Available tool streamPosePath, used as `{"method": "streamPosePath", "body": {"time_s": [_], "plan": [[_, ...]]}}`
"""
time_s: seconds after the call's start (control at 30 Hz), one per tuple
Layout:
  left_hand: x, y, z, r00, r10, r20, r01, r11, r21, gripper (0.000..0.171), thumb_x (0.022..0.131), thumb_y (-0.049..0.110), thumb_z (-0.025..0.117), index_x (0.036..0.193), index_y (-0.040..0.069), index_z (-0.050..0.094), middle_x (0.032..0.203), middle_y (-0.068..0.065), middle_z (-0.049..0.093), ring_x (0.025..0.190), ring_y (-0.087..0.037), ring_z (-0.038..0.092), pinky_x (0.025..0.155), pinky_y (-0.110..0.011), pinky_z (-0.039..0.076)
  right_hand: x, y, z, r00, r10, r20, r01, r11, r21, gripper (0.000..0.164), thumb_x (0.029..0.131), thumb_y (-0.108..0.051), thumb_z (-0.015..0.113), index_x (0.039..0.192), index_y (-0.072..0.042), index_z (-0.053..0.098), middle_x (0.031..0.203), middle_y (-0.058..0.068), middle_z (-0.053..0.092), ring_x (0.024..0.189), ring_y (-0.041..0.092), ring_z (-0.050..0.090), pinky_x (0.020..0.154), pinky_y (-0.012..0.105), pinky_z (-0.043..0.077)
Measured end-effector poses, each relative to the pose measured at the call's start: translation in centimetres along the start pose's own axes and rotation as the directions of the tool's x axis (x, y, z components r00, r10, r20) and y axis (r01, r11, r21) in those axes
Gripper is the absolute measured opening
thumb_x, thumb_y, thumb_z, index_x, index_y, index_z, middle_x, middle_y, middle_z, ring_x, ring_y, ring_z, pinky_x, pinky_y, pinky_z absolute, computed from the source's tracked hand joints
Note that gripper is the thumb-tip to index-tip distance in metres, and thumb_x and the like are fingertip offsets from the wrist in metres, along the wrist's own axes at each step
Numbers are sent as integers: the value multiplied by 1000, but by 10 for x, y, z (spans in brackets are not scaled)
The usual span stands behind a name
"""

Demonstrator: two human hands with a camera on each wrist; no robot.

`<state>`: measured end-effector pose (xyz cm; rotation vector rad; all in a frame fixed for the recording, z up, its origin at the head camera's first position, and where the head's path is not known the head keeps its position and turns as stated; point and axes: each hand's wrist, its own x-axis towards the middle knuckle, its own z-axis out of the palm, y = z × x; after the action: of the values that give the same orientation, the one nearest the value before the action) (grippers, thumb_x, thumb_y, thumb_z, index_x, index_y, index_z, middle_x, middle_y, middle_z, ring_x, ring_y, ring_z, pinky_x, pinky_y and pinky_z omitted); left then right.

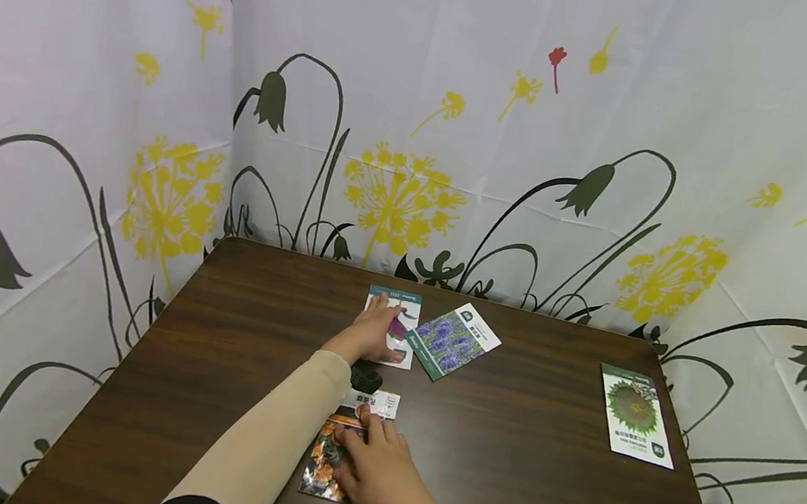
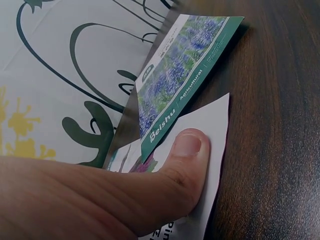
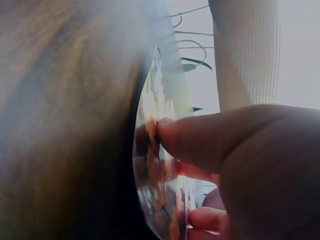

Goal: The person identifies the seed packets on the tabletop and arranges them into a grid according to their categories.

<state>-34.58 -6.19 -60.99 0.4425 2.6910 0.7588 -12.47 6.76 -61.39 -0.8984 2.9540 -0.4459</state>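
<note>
My left hand (image 1: 369,333) rests on a white seed packet (image 1: 408,313) with a teal header and a purple picture. In the left wrist view its thumb (image 2: 186,155) lies flat on that packet's face. A purple-flower seed packet (image 1: 451,340) sits at an angle beside it, one corner lapping over its edge. Nearer to me, my right hand (image 1: 387,473) has its fingers spread on a glossy orange-flower seed packet (image 1: 323,465). The right wrist view shows the thumb and fingertips against the face of this packet (image 3: 155,165). My left forearm partly covers its left side.
Far to the right, near the table's edge, lies another seed packet (image 1: 632,410) with a large green-rimmed flower. The dark wooden table (image 1: 520,468) ends at a white curtain (image 1: 538,16) printed with flowers. A small black object (image 1: 365,378) shows at my left wrist.
</note>
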Motion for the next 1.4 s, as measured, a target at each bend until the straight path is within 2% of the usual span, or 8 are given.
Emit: {"method": "streamPosePath", "body": {"time_s": [0.13,0.37,0.47,0.6,0.77,1.07,1.23,1.4], "plan": [[-10,10,-8,1000,-15,13,15,1000,12,107,89,35,93,172,8,32,182,-26,1,171,-44,0,138,-59,13,1,-1,5,998,-10,-63,9,1000,-26,52,100,-46,74,149,-31,66,157,13,56,131,27,56,94,45,53],[-11,11,-7,1000,-21,-3,21,999,32,106,88,38,93,172,9,33,182,-26,4,171,-44,3,138,-59,16,0,-2,6,995,-12,-100,8,999,-39,56,99,-48,76,151,-32,64,160,10,54,140,28,55,99,49,54],[-11,11,-6,1000,-21,-1,21,999,29,107,89,37,92,172,9,32,182,-26,3,171,-44,2,138,-59,15,-1,1,-1,993,-3,-119,2,1000,-10,53,99,-47,78,148,-31,66,154,8,58,136,26,57,100,50,55],[-11,11,-8,1000,-15,2,15,1000,17,105,90,37,92,172,10,32,182,-26,2,171,-43,1,138,-59,14,0,9,-16,983,13,-184,-11,1000,13,44,97,-42,83,137,-26,73,135,6,66,121,25,61,92,49,56],[-11,11,-9,1000,-15,8,14,999,29,104,91,37,91,173,11,31,182,-25,1,171,-44,1,138,-59,15,3,29,-37,958,65,-278,-50,997,59,28,95,-30,86,119,-18,77,121,6,70,112,25,64,93,51,55],[-12,9,-9,1000,-15,11,15,1000,9,105,90,36,92,172,10,33,182,-27,1,171,-45,0,138,-60,13,17,77,-56,893,245,-377,-191,966,176,20,94,-21,87,111,-14,81,104,6,68,97,29,63,84,50,51],[-11,9,-8,1000,-2,6,2,1000,-14,102,90,32,92,170,8,34,181,-29,2,170,-47,0,138,-61,12,31,106,-62,865,323,-384,-256,942,216,25,93,-20,87,115,-9,80,101,10,66,96,32,61,82,49,50],[-13,11,-9,1000,-2,15,2,1000,-7,102,91,32,91,171,8,33,182,-29,1,171,-46,-1,139,-60,11,46,130,-68,863,378,-336,-298,917,266,37,93,-21,88,124,-5,77,114,21,68,108,40,65,93,56,54]]}}
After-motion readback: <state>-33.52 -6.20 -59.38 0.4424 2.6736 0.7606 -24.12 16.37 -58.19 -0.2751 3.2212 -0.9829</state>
